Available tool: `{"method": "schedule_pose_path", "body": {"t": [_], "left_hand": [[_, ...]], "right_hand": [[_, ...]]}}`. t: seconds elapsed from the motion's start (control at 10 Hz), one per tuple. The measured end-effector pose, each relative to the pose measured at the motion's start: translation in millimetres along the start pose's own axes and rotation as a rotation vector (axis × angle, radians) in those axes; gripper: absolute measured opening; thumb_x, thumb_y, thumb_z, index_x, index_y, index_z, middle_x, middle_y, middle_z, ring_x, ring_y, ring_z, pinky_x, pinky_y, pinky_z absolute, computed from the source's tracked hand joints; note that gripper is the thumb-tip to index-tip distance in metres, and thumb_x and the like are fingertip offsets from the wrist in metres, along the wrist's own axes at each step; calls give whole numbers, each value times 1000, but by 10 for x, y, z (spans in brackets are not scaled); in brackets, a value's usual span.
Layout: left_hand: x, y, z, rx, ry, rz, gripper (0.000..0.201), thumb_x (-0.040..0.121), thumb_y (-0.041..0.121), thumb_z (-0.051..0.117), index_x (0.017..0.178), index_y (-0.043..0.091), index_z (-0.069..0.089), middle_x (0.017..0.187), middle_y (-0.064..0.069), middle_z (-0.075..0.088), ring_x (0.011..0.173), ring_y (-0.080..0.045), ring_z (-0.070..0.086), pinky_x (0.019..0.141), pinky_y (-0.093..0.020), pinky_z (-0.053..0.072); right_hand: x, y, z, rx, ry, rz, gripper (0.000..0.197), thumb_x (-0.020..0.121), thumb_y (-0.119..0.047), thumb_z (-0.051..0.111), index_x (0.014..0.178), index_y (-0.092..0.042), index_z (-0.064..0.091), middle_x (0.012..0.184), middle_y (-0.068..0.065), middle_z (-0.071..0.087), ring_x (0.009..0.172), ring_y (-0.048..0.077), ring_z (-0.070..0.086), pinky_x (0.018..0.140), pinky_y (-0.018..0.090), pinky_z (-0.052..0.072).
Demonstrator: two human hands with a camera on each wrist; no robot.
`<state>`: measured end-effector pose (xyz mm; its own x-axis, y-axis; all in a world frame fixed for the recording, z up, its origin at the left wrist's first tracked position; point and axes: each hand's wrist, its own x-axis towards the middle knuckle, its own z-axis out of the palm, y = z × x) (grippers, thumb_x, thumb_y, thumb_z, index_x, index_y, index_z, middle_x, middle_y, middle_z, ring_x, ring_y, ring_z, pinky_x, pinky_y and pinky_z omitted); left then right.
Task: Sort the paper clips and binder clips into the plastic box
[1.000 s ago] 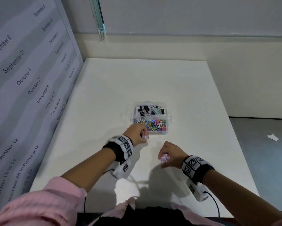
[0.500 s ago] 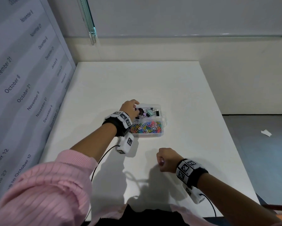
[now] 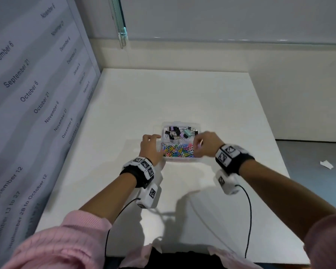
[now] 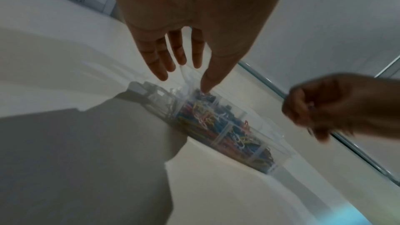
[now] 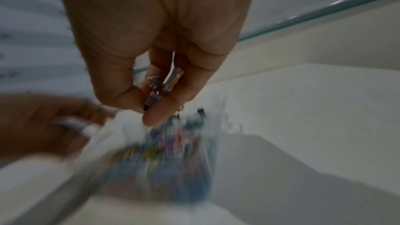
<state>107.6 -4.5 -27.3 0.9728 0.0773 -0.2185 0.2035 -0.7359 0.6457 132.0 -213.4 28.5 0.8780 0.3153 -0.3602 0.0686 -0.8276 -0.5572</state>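
Observation:
A clear plastic box sits mid-table. Its far compartment holds black, purple and mint binder clips; the near one holds colourful paper clips. My left hand lies against the box's left side, and its straight fingers and thumb touch the rim of the box. My right hand hovers over the box's right end. It pinches small purple binder clips between thumb and fingers. The right wrist view is motion-blurred.
The white table meets a wall panel printed with dates on the left. A wall with a glass strip runs behind. Cables trail from both wrist cameras over the near table. A paper scrap lies on the floor at right.
My right hand rose from the near table to the box's right end, still holding the purple clips. My left hand drew back from the far compartment to the box's left side.

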Motion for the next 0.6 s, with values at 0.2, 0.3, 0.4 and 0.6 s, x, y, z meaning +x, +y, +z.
{"method": "schedule_pose_path", "body": {"t": [0.2, 0.3, 0.4, 0.6], "left_hand": [[-62, -23, 73, -168, -14, -31, 55, 83, -14, 49, 131, 12, 44, 134, -11, 25, 80, -25, 56, 84, -29, 51], [-74, -24, 54, -138, -9, -24, 54, 85, -9, 51, 133, 14, 42, 135, -10, 26, 78, -22, 54, 82, -23, 46], [-128, -19, -3, -91, -48, -29, 54, 88, 4, 56, 137, 15, 37, 136, -11, 29, 83, -19, 53, 91, -25, 45], [-504, -152, -73, -118, -79, 12, 45, 87, 11, 58, 130, 19, 44, 113, -3, 43, 85, -14, 53, 85, -23, 46]], "right_hand": [[304, -183, -104, 163, 270, 77, 18, 84, -10, 59, 97, -13, 70, 90, 5, 68, 71, 19, 61, 69, 23, 45], [308, -94, -14, 178, 245, 136, 27, 86, -6, 52, 105, -16, 68, 109, 9, 69, 78, 20, 62, 60, 19, 45], [182, 36, -13, 181, 244, 124, 35, 84, 1, 45, 102, -17, 69, 110, 6, 68, 74, 12, 56, 53, 13, 40], [-242, 499, -137, 257, 340, 45, 30, 78, 6, 54, 85, -18, 70, 92, 4, 72, 72, 8, 61, 78, 22, 44]]}}
